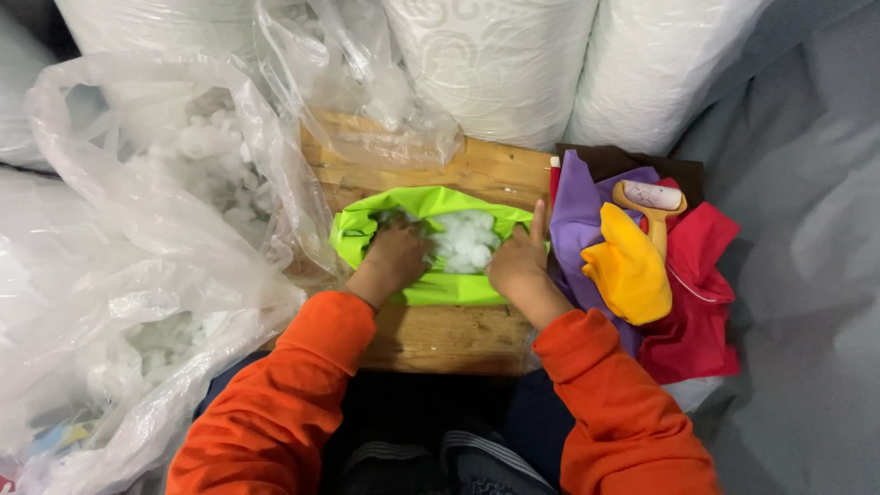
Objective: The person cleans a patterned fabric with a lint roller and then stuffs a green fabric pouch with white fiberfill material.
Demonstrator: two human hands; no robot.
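On the far left we see a big clear plastic bag (pixel 137 266) full of white stuffing, slumped open against the edge of the wooden counter (pixel 440 339). A second clear bag (pixel 367 101) sags onto the back of the counter, and behind it stand tall white rolls of wadding (pixel 495 64).

In the middle of the counter lies a lime-green fabric cover (pixel 431 215), its mouth open and white stuffing (pixel 463 240) showing inside. Our left hand (pixel 396 257) is pushed into the opening on the left side, its fingers curled down into the fill; we cannot tell whether they are closed around a clump or only pressing on it. Our right hand (pixel 518 261) rests at the right edge of the opening, touching the green fabric, fingers mostly tucked with one finger pointing up; it does not visibly grip anything. Both arms wear orange sleeves (pixel 275 403).

Just right of the cover lies a stack of fabric pieces: a purple one (pixel 577 215) nearest our right hand, a yellow one (pixel 632 270) on top, a red one (pixel 701 302) beneath, and a dark brown one (pixel 678 170) at the back. A lint roller with a tan handle (pixel 649 202) rests across the yellow and red pieces. Grey cloth (pixel 807 275) fills the right side.
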